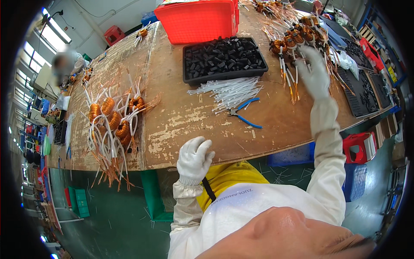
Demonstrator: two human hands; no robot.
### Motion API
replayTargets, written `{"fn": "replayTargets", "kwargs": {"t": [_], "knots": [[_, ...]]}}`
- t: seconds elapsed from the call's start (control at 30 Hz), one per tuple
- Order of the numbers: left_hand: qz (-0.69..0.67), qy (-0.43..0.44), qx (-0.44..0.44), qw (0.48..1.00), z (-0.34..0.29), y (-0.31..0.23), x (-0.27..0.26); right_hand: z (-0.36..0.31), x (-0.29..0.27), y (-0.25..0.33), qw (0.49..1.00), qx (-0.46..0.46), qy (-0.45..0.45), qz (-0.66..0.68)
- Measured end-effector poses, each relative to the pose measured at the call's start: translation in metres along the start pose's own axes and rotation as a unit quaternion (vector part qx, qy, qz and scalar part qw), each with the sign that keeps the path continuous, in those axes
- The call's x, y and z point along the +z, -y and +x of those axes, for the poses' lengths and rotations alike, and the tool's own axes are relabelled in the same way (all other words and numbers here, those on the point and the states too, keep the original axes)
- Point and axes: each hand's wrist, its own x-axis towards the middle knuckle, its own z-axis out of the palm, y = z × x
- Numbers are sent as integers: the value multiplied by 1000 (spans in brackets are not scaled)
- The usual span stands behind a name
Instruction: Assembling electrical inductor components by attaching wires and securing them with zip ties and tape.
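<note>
My left hand (194, 160), in a white glove, hovers by the table's front edge with its fingers loosely bent and a little apart; nothing shows in it. My right hand (314, 72), gloved too and slightly blurred, reaches over the table at the right. Its fingers are stretched out, beside a heap of copper-wound ring coils (297, 36) with white-sleeved leads. Whether the fingertips touch the leads is not clear. A second group of copper ring coils (114, 118) lies left of centre, its white leads hanging over the front edge.
A black tray (186, 69) of small black parts stands before a red basket (196, 21). White cable ties (233, 93) and blue-handled cutters (248, 114) lie nearer me. Black slotted panels (351, 93) are at the right. Another person (67, 64) sits at the far left.
</note>
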Motion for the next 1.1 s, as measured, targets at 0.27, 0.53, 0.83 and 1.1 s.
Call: {"fn": "replayTargets", "kwargs": {"t": [0.27,0.53,0.83,1.1], "knots": [[-34,60,43,997,25,-4,-1,-148,45,65,965,82,218,116],[-20,48,2,999,-7,10,0,-170,77,104,955,33,256,148],[-10,35,-111,993,-7,49,-12,-200,110,69,966,-9,250,-59],[73,-76,-268,958,-22,116,-28,-211,82,48,963,-26,266,-45]]}}
